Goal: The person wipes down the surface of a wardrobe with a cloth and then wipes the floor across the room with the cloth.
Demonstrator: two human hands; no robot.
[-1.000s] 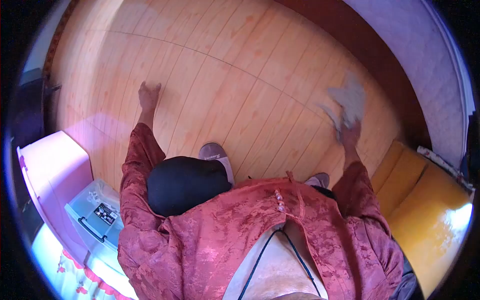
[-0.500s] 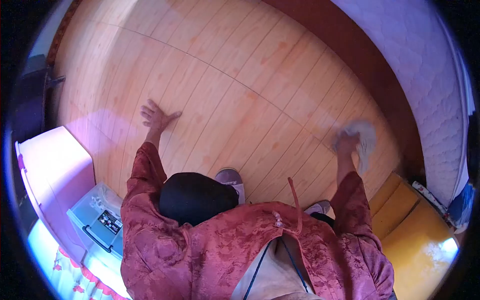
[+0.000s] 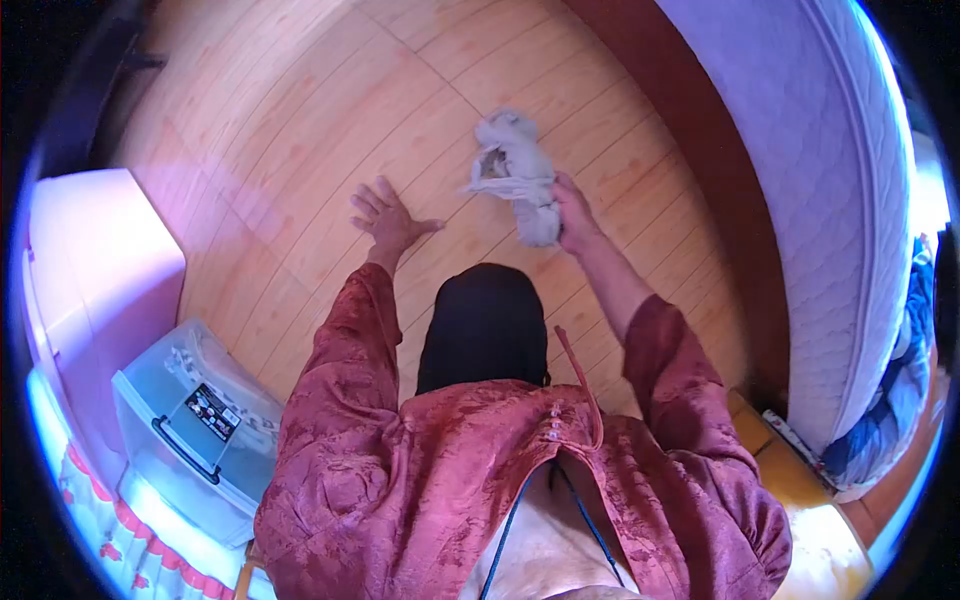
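My right hand (image 3: pixel 574 214) grips the edge of a crumpled, pale grey cleaning rag (image 3: pixel 526 172). A darker patch shows on the rag's left side. The rag spreads out to the left of my fingers, over the wood-plank floor (image 3: pixel 330 150); whether it lies flat or is partly lifted I cannot tell. To the left, my left hand (image 3: pixel 390 219) has its fingers spread and thumb out, against the floor and holding nothing. A dark-covered knee (image 3: pixel 484 325) is bent between my arms.
At right is a bed with a quilted mattress (image 3: pixel 800 150) and dark red-brown base (image 3: pixel 700 150). A yellow wooden piece (image 3: pixel 815 510) stands at lower right. On the left are a pink container (image 3: pixel 100 240) and a clear lidded storage box (image 3: pixel 165 440). Dark furniture (image 3: pixel 85 90) is at upper left.
My right hand has swept the rag from the far right toward the middle. The left hand now appears closer to the centre, still spread. My view and body have shifted, and the knee looks more central.
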